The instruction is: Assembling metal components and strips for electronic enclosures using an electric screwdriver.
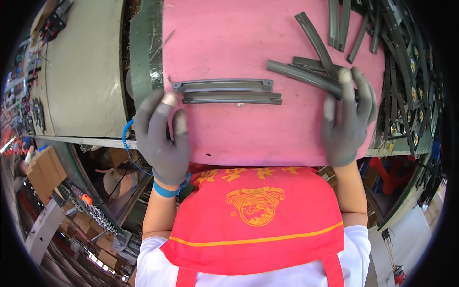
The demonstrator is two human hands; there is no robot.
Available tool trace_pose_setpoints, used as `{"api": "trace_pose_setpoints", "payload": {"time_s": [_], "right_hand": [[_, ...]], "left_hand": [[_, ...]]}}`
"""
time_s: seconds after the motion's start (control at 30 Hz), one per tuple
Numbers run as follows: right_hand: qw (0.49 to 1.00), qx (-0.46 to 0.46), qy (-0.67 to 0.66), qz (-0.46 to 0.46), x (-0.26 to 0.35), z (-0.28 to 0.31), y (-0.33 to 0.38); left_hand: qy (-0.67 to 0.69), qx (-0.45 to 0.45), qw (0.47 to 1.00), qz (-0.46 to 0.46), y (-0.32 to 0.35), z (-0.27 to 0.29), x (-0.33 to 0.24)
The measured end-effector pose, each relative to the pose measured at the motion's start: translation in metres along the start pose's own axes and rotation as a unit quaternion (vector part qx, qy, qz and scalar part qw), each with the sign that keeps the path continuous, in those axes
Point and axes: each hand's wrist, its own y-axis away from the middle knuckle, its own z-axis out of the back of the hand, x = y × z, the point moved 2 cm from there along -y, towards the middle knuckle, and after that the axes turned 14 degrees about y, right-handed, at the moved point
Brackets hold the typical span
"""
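Note:
Two dark grey slotted strips, an upper strip and a lower strip, lie side by side on the pink mat. My left hand, in a grey glove with pale fingertips, is at their left ends with fingers and thumb apart, holding nothing. My gloved right hand is over the right part of the mat, fingers spread. Its fingers overlap the right end of a curved dark strip; whether they touch it I cannot tell. Under that strip, a shorter dark strip shows partly.
Another long strip leans across at the upper right. Several more strips lie at the mat's far right, beside a dense pile of dark parts. A pale board is on the left, with a blue coiled cord near my left wrist.

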Motion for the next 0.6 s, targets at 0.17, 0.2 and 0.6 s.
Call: {"api": "trace_pose_setpoints", "payload": {"time_s": [0.17,0.2,0.6], "right_hand": [[0.961,0.073,-0.212,0.161,0.051,0.009,-0.006],[0.957,0.102,-0.228,0.148,0.059,0.003,-0.009],[0.950,0.105,-0.277,0.095,0.051,-0.005,-0.013]], "left_hand": [[-0.008,0.125,0.989,-0.079,-0.001,-0.012,-0.017],[0.006,0.143,0.985,-0.093,-0.001,-0.019,-0.019],[-0.072,0.144,0.977,-0.140,-0.025,-0.045,-0.033]]}}
